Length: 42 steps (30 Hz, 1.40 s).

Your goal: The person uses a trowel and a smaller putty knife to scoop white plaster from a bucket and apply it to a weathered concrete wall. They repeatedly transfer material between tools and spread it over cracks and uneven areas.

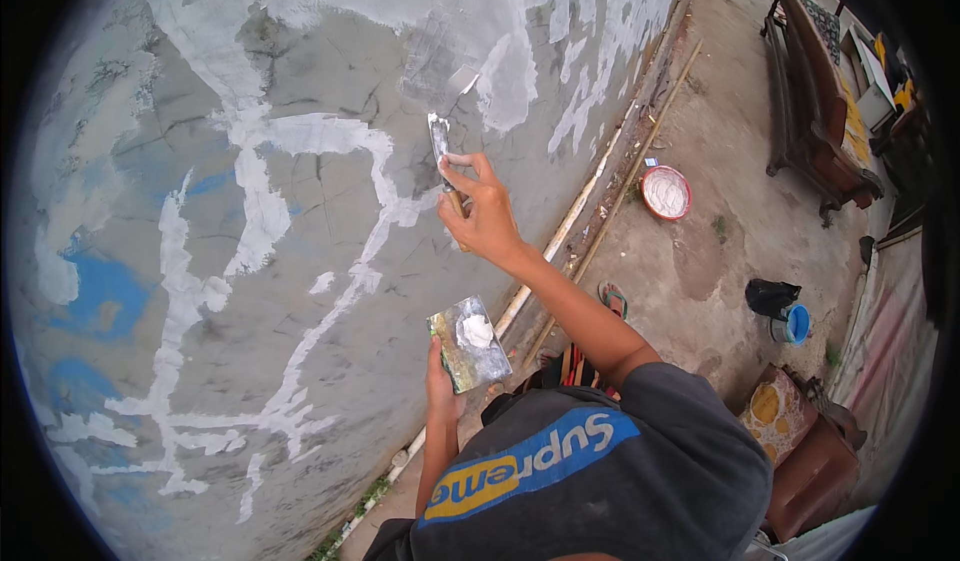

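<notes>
By wall (345,196): right grip (485,208) clasps scraper (439,138); left grip (441,393) holds board (457,361) bearing white paste (477,332).

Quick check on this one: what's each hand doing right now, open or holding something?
Left hand: closed, holding a small board with white paste on it.
Right hand: closed, holding a putty knife.

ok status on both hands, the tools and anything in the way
Right hand gripping putty knife, contact with wall unclear. Left hand holding board, white paste on it. No obstruction visible ahead of putty knife.
</notes>
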Each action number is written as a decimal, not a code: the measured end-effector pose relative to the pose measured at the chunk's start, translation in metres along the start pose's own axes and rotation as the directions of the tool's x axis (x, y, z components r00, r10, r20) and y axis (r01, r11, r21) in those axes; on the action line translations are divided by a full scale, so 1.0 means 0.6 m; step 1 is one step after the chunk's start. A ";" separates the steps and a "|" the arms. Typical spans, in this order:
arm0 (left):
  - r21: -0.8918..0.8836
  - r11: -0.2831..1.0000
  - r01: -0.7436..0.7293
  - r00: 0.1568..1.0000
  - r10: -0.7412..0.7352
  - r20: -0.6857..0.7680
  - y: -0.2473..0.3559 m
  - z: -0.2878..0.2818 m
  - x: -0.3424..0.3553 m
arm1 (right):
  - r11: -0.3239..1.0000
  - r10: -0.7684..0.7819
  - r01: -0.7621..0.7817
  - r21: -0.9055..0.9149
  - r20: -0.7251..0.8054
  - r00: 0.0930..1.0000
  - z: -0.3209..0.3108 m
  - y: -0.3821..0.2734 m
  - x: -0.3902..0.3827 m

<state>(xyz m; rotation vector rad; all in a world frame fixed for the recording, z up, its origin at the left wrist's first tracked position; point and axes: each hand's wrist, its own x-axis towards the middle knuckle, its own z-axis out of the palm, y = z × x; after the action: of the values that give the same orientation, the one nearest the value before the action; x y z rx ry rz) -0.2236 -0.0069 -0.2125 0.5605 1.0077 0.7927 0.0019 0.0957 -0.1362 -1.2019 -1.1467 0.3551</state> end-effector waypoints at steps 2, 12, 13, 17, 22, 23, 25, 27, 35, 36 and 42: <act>0.003 1.000 -0.010 1.000 0.010 -0.013 0.004 0.010 -0.006 | 0.999 0.029 -0.031 0.026 0.064 0.998 -0.040 -0.002 -0.007; -0.026 1.000 -0.001 1.000 0.002 0.031 0.000 0.016 -0.017 | 0.942 0.315 -0.318 0.109 0.042 0.948 -0.105 0.003 0.099; -0.022 1.000 0.000 1.000 0.000 0.023 -0.002 0.013 -0.019 | 0.950 0.292 -0.298 0.091 0.075 0.953 -0.100 0.002 0.085; -0.008 1.000 -0.013 1.000 0.013 -0.001 -0.008 0.007 -0.024 | 0.977 0.165 -0.183 0.109 0.155 0.974 -0.090 -0.001 0.043; -0.022 1.000 -0.022 1.000 0.022 0.001 -0.005 0.004 -0.022 | 0.969 0.207 -0.197 0.148 -0.052 0.977 -0.118 -0.009 0.100; -0.029 0.999 -0.020 1.000 0.020 0.002 -0.007 0.005 -0.022 | 0.983 0.164 -0.161 0.084 -0.037 0.986 -0.113 -0.007 0.098; -0.031 0.999 -0.023 1.000 0.023 -0.005 -0.007 0.005 -0.021 | 0.996 0.085 -0.085 -0.035 0.002 0.996 -0.093 -0.002 0.090; -0.029 0.999 -0.029 0.999 0.028 -0.015 -0.009 0.004 -0.021 | 0.999 0.038 -0.035 -0.029 0.125 0.991 -0.086 -0.013 0.059; -0.013 1.000 -0.005 1.000 0.005 -0.016 -0.010 0.015 -0.030 | 0.993 0.104 -0.096 0.069 -0.127 0.986 -0.061 0.033 0.026; -0.006 1.000 -0.009 1.000 0.009 -0.021 -0.013 0.009 -0.026 | 0.993 0.089 -0.076 0.085 -0.160 0.983 -0.038 0.036 0.034; -0.004 0.999 0.046 0.998 -0.046 -0.046 -0.003 0.018 -0.031 | 0.999 -0.008 0.011 0.034 -0.088 0.996 0.041 0.035 -0.010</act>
<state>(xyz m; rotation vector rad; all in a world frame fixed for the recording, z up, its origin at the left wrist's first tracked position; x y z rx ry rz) -0.2186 -0.0234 -0.1996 0.5171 1.0582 0.7694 -0.0144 0.1127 -0.1591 -1.1704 -1.0665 0.3106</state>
